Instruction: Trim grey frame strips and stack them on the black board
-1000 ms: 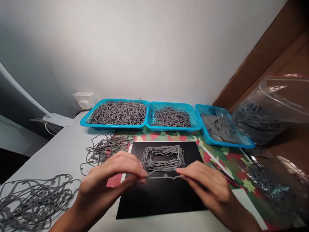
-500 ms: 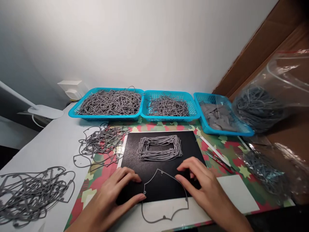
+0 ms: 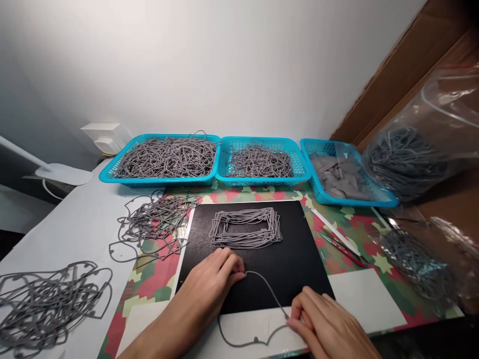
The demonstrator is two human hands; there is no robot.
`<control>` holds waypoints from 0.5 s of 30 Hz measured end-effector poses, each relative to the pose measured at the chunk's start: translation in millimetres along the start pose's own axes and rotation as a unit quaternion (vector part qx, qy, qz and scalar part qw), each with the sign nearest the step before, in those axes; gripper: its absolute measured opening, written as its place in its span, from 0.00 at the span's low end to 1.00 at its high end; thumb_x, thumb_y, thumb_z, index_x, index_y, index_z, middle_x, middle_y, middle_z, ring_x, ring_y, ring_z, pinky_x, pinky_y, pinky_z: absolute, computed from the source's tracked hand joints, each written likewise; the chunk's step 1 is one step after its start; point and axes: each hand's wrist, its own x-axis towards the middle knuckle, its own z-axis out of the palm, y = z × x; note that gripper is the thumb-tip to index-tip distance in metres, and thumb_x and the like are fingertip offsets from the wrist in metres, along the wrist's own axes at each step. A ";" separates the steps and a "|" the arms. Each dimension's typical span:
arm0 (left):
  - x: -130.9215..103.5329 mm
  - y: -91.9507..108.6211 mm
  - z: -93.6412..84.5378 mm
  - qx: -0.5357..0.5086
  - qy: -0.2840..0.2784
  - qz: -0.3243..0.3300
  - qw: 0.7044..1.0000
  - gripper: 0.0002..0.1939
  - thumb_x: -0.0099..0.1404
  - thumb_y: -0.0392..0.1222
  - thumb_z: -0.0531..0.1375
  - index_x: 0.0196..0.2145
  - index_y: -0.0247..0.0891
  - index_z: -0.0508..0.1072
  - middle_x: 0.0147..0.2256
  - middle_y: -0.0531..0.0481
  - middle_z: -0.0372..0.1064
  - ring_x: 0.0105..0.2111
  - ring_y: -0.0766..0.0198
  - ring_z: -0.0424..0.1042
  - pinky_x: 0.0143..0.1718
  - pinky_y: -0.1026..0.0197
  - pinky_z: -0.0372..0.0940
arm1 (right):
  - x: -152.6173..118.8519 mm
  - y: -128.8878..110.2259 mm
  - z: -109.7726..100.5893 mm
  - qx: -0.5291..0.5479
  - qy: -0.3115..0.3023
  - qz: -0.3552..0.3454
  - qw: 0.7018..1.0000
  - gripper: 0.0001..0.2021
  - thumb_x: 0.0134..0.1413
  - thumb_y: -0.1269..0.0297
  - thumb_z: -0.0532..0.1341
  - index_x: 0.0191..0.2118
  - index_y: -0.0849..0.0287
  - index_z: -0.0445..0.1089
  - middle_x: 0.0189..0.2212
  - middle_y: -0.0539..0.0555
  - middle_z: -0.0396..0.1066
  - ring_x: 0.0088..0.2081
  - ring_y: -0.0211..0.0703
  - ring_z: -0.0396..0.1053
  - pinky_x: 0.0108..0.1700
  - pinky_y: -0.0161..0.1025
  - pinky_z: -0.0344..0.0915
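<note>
A thin grey rubber gasket [image 3: 267,285], a loop with small tabs, lies partly on the black board [image 3: 194,264] and partly on the white strip near me. My left hand [image 3: 215,279] pinches its upper corner between thumb and fingertips, covering its left side. At its right corner, my right hand [image 3: 322,319] pinches it with thumb and forefinger. Beyond my hands, a neat stack of similar grey gaskets [image 3: 245,244] forms a rectangle on the board.
Grey loops fill the left blue basket [image 3: 160,180] and middle blue basket [image 3: 262,181]; flat grey pieces lie in the right one [image 3: 352,202]. Loose gaskets [image 3: 159,219] and another tangle [image 3: 56,304] lie left. Red-handled tweezers [image 3: 344,249] and plastic bags [image 3: 407,159] stand right.
My left hand has moved right and up to the gasket's upper corner. My right hand has come down to its right corner. Both have closed on the gasket.
</note>
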 end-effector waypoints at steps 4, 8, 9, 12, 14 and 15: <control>-12.7 -3.1 7.5 0.017 0.029 -0.012 0.999 0.11 0.87 0.34 0.53 0.44 0.45 0.68 0.41 0.51 0.74 0.37 0.55 0.76 0.38 0.56 0.68 | 5.8 -6.5 -1.6 0.014 0.028 -0.009 0.999 0.17 0.85 0.66 0.50 0.37 0.48 0.63 0.27 0.46 0.73 0.22 0.40 0.76 0.22 0.33 0.67; -16.3 -3.5 -1.5 -0.006 0.023 -0.055 0.998 0.10 0.87 0.36 0.55 0.43 0.46 0.68 0.40 0.53 0.75 0.36 0.58 0.77 0.39 0.58 0.71 | 15.8 -4.8 -20.2 0.090 -0.027 0.038 0.995 0.12 0.84 0.69 0.52 0.43 0.49 0.65 0.31 0.47 0.76 0.26 0.39 0.79 0.27 0.32 0.72; -14.8 -2.6 -6.0 -0.012 0.017 -0.066 0.998 0.09 0.87 0.37 0.55 0.44 0.46 0.68 0.38 0.54 0.74 0.34 0.59 0.77 0.37 0.59 0.71 | 19.6 -3.6 -23.8 0.113 -0.038 0.050 0.992 0.11 0.83 0.70 0.52 0.45 0.50 0.66 0.32 0.47 0.77 0.27 0.40 0.80 0.29 0.32 0.74; -4.9 0.3 -17.4 0.006 0.031 -0.042 0.999 0.06 0.88 0.43 0.56 0.50 0.46 0.73 0.39 0.53 0.75 0.35 0.58 0.79 0.36 0.59 0.72 | 35.2 0.5 -31.7 0.141 -0.031 0.048 0.988 0.09 0.80 0.72 0.56 0.51 0.49 0.70 0.37 0.48 0.79 0.34 0.42 0.82 0.35 0.34 0.76; 3.4 1.1 -19.7 0.035 0.039 -0.001 0.999 0.10 0.89 0.45 0.55 0.60 0.48 0.74 0.43 0.51 0.77 0.41 0.55 0.82 0.40 0.57 0.75 | 47.5 2.1 -39.0 0.131 -0.003 0.005 0.991 0.12 0.79 0.73 0.58 0.56 0.49 0.72 0.42 0.51 0.81 0.40 0.46 0.83 0.41 0.38 0.78; 7.1 0.9 -19.1 0.048 0.037 0.018 0.998 0.13 0.89 0.45 0.55 0.64 0.48 0.74 0.45 0.49 0.78 0.42 0.54 0.82 0.42 0.57 0.75 | 53.3 2.4 -44.0 0.124 0.006 -0.023 0.992 0.13 0.78 0.74 0.59 0.57 0.49 0.73 0.44 0.52 0.82 0.43 0.48 0.83 0.45 0.40 0.79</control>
